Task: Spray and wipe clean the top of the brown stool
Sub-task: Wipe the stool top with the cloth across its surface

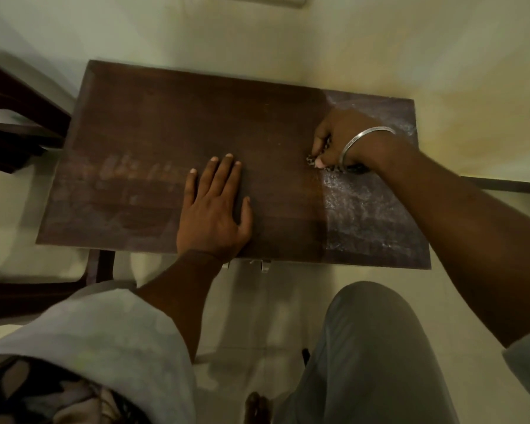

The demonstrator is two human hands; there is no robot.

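2 hands on brown stool (166,123): left hand (214,212) flat, fingers straight; right hand (340,136), fingers curled, grips seemingly a cloth (334,169).

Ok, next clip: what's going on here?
A person is wiping the brown stool top. The left hand lies flat on the wood, while the right hand, with a silver bangle on its wrist, grips a dark patterned cloth near the right end. That end shows a whitish film; the left part has pale smudges.

right wrist: silver bangle (361,134) | left arm: pale grey sleeve (114,338) | legs: grey trousers (367,356)
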